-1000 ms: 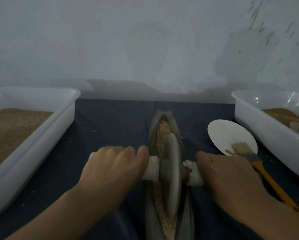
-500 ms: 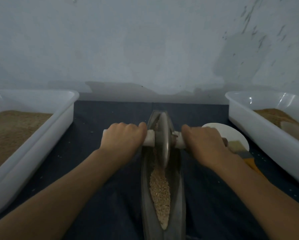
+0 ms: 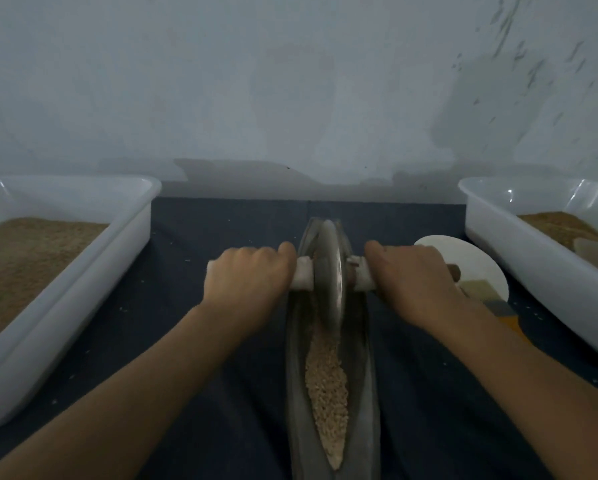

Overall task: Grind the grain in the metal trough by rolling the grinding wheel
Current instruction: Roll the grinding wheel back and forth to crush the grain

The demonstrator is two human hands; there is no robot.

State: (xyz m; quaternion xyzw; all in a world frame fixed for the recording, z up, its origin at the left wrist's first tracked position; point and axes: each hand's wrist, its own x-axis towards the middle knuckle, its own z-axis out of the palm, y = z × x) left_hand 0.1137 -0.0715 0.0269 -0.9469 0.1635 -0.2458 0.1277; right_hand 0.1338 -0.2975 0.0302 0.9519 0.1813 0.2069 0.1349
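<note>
- 1 grinding wheel point(image 3: 328, 271) upright at far end of 1 metal trough point(image 3: 296, 375), mid-table point(image 3: 221, 237).
- Left hand point(image 3: 247, 280) and right hand point(image 3: 413, 280) each curled round an axle handle.
- Grain point(image 3: 327, 393) in the near half.
- 2 white tubs: left edge point(image 3: 83, 271), right edge point(image 3: 533, 268).

The metal trough point(image 3: 367, 393) runs lengthwise down the middle of the counter point(image 3: 221, 233), its far tip toward the wall point(image 3: 290, 81). The grinding wheel point(image 3: 330, 271) stands upright in its far end, with the grain point(image 3: 327, 386) lying in the channel nearer the person. The left hand point(image 3: 247, 280) holds the axle on one side, the right hand point(image 3: 412, 278) on the other. A tray point(image 3: 65, 306) sits at the left edge, another tray point(image 3: 533, 258) at the right. Between trough and right tray lies a plate point(image 3: 464, 258), with a brush point(image 3: 491, 299) partly on it.
</note>
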